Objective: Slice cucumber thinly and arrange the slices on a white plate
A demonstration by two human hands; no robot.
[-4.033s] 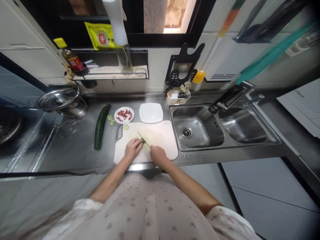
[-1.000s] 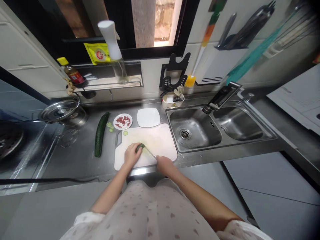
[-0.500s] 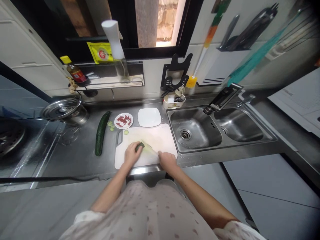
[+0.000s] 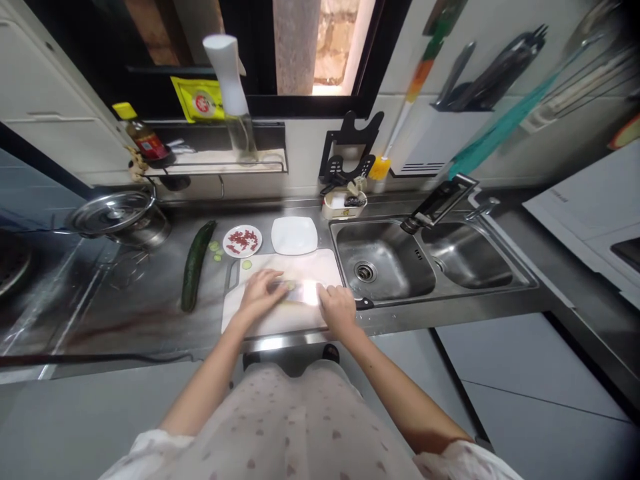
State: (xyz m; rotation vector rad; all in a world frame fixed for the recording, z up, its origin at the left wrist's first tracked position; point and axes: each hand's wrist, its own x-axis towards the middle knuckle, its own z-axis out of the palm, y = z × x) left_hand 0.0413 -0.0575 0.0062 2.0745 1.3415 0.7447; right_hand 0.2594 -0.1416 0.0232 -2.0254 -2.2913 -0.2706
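Observation:
On the white cutting board [image 4: 305, 321], my right hand [image 4: 339, 309] is closed on a kitchen knife, its dark handle end [image 4: 365, 303] showing past the hand. The knife's blade [image 4: 308, 292] reflects bright light and points left. My left hand [image 4: 261, 293] has its fingers and thumb around a short piece of cucumber [image 4: 290, 285], close to the blade; blur hides its exact outline. One round cucumber slice [image 4: 247, 265] lies at the board's upper left. More cucumber slices [image 4: 215, 249] sit on the counter beside a whole cucumber [image 4: 196, 267].
Behind the board stand a small plate of chopped red pieces [image 4: 243, 241] and a white square plate [image 4: 295, 236]. At right is a steel double sink [image 4: 395, 257] with a faucet [image 4: 440, 203]. A lidded pot [image 4: 120, 220] is at left, and a sponge caddy [image 4: 345, 205] is by the wall.
The knife has turned so that its blade now shines and its handle end shows. My left fingers have spread slightly around the cucumber piece. The whole view has shifted slightly.

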